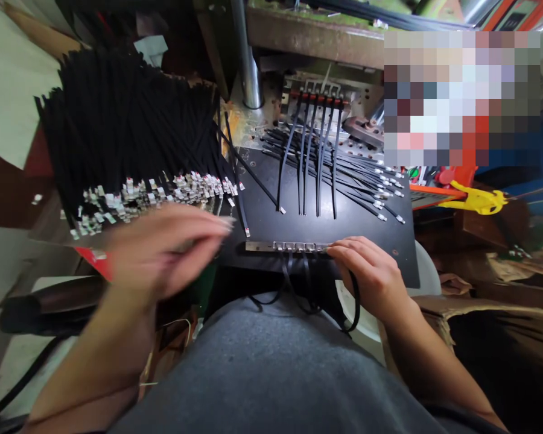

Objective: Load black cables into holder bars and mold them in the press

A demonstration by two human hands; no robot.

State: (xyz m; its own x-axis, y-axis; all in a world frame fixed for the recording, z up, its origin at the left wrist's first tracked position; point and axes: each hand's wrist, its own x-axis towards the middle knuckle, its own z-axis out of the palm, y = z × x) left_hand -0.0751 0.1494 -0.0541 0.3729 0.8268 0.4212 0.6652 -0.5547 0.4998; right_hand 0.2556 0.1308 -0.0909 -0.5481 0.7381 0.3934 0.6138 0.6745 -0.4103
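Note:
A narrow metal bar (260,246) with several slots lies along the near edge of the black work plate (253,169). Metal cable ends sit in its slots, and their black cables (308,280) hang down toward my lap. My right hand (371,265) is closed at the bar's right end, fingertips pinching a black cable (355,304) whose end they mostly hide. Smeared by motion, my left hand (172,250) hovers left of the bar, in front of a big pile of black cables (136,114) with silver ends; whether it holds anything is unclear.
Behind the plate stands a press with a steel post (251,78) and a lower die (294,108), where several cables (319,157) are lined up. More cables (366,181) lie loose to the right. A yellow-handled tool (479,199) and a cardboard box (438,313) are at right.

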